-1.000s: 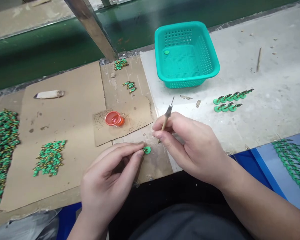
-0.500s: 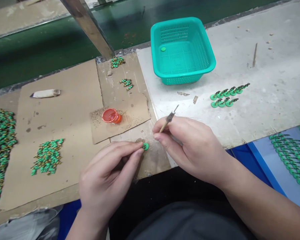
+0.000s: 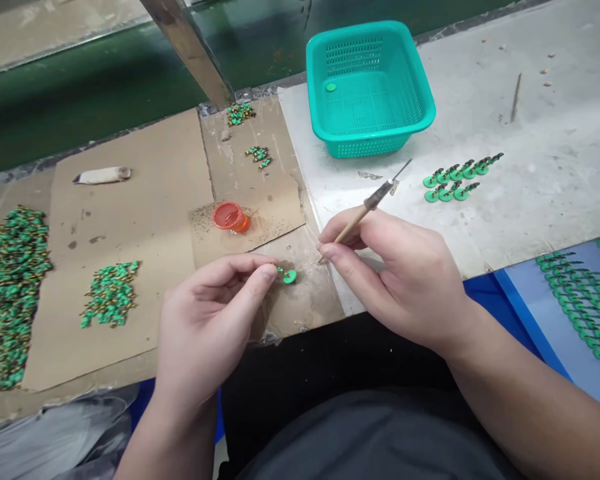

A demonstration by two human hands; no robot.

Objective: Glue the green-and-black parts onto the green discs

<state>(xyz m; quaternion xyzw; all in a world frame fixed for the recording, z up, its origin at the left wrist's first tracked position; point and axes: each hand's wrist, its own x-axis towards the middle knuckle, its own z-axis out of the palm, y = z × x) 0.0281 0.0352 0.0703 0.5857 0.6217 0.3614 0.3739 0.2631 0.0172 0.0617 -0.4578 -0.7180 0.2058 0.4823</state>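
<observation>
My left hand (image 3: pixel 207 313) pinches a tiny painted figure by its upper part between thumb and forefinger, its green round base (image 3: pixel 290 277) sticking out to the right. The rest of the figure is hidden by the fingertips. In my right hand (image 3: pixel 400 273), gripped like a pen, is a needle tool (image 3: pixel 373 201) with a wooden handle, a dark wrapped collar and a thin tip pointing up and away. The tip is apart from the figure. A small red cup (image 3: pixel 229 217) with liquid in it stands on cardboard just beyond my left hand.
Green-and-gold small pieces lie in a big heap (image 3: pixel 15 287) and a smaller pile (image 3: pixel 111 293) at left. A teal basket (image 3: pixel 325 137) holds one green disc. Figures on green bases stand in two rows (image 3: pixel 460 177); many more fill a tray (image 3: pixel 575 300) at lower right.
The needle tool's tip has swung up and to the right, away from the figure. My left hand has shifted its grip, so more of the figure shows. The view has moved slightly.
</observation>
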